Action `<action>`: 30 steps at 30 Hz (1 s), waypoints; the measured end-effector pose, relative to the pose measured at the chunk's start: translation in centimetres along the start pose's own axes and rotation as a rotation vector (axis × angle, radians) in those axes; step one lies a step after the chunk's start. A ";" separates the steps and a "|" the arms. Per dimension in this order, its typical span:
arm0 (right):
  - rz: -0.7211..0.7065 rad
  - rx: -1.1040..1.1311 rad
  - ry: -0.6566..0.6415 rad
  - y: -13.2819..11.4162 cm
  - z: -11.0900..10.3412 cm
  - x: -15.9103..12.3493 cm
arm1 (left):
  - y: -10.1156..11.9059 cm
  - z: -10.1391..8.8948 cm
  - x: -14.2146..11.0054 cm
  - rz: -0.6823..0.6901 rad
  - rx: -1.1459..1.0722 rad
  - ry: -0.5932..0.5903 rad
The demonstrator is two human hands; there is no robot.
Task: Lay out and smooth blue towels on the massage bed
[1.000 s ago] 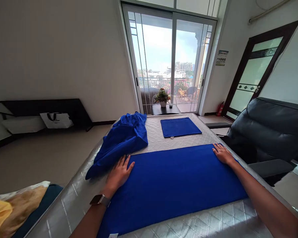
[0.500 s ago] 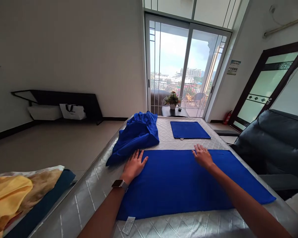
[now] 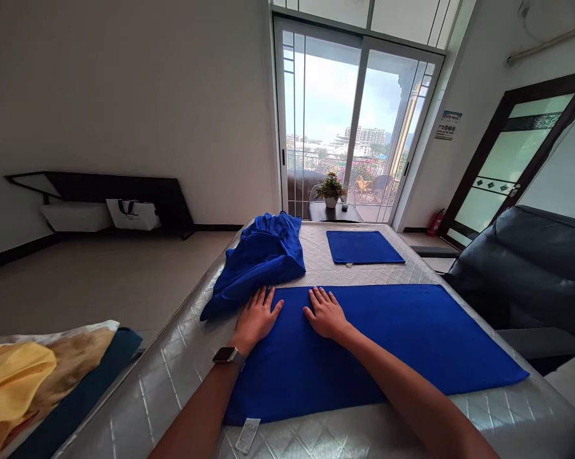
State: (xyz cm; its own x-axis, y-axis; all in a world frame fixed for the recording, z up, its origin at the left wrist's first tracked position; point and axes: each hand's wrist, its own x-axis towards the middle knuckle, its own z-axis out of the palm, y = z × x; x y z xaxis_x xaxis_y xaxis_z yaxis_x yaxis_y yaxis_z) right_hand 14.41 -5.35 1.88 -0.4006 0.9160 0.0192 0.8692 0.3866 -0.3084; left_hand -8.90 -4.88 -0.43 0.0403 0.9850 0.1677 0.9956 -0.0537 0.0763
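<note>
Blue cloth (image 3: pixel 402 331) lies flat across the near mattress (image 3: pixel 173 389), the left hand (image 3: pixel 255 320) and right hand (image 3: pixel 327 315) resting toward its far left, each grip spread, clamping nothing, so sideways pushing could ruck it or snag the crumpled cloth (image 3: pixel 267 248) beside.

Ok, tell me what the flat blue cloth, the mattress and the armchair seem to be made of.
Flat blue cloth: matte textile, by its soft, shineless surface; cotton or synthetic, unclear.
Mattress: probably quilted fabric under thin plastic film, glossy, going by the diamond pattern and silvery highlights.
Armchair: dark leather or imitation, judging by its low sheen and creased padding.
</note>
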 end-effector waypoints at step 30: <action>0.371 -0.184 -0.010 24.2 -5.4 -6.9 | -0.6 0.3 0.6 -0.029 -0.064 -0.048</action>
State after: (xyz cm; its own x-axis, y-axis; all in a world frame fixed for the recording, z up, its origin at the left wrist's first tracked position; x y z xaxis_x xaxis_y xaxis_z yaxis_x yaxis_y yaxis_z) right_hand 39.77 -1.78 -0.54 -0.0522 0.9961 -0.0708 0.9921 0.0436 -0.1175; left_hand -9.45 -4.17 -0.70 0.0166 0.9929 0.1176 0.9891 -0.0335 0.1432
